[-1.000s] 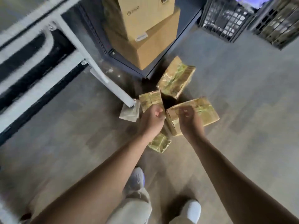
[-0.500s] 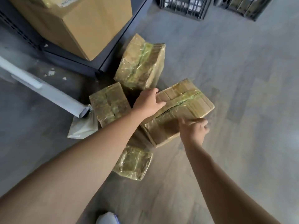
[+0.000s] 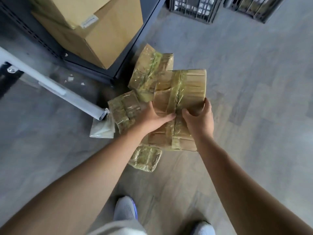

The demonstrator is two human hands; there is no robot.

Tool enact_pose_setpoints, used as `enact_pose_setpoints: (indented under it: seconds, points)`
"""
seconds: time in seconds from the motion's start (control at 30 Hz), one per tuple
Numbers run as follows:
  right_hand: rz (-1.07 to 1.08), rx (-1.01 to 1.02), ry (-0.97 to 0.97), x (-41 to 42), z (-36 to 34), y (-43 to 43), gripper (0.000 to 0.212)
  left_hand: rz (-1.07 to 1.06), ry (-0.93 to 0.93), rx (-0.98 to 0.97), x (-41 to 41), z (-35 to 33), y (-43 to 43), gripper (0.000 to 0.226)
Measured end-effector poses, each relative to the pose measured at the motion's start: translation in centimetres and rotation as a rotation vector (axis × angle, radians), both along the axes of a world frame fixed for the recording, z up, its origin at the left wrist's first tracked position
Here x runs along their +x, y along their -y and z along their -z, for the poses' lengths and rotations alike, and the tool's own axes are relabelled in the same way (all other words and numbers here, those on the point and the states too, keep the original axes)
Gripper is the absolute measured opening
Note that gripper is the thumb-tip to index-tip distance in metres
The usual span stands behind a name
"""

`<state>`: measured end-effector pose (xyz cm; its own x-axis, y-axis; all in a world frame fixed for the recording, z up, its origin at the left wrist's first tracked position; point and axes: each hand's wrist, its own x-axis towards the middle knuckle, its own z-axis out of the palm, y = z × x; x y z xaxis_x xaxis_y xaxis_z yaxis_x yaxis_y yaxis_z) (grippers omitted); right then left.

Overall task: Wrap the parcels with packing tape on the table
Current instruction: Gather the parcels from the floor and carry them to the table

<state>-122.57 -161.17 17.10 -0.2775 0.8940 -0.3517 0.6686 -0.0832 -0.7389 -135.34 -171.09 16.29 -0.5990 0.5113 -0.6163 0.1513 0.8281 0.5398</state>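
Observation:
A tape-wrapped cardboard parcel is held up above the floor, tilted toward me. My left hand grips its near left side and my right hand grips its near right side, thumbs on top. Below and around it on the floor lie other taped parcels: one at the back, one at the left, and a small flat one near my feet. No tape roll shows.
Stacked brown cartons sit on a dark shelf base at the upper left. A white table leg slants down to a clear plastic bag. Black crates stand at the back. My shoes are below.
Both hands have taken hold of the large parcel and lifted it off the floor, turning it so its taped seam points toward me. The camera has drawn back a little.

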Motion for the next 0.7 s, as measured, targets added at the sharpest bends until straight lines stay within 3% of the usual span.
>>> enact_pose_setpoints:
  seconds: [0.13,0.3,0.5,0.7]
  points:
    - [-0.138,0.03,0.038,0.6,-9.0,0.6,0.093,-0.061,0.008,0.059,1.9,-8.8,1.5,0.119]
    - [-0.236,0.108,0.063,0.7,-20.6,1.8,0.093,-0.201,-0.013,0.062,3.7,-20.3,3.7,0.112]
    - [-0.442,0.214,0.035,-0.1,-33.8,4.2,0.092,-0.32,-0.052,0.189,5.2,-32.6,6.9,0.049]
    - [-0.583,0.279,-0.009,-0.1,-45.0,6.3,0.085,-0.478,-0.133,0.288,6.1,-43.8,9.9,0.065]
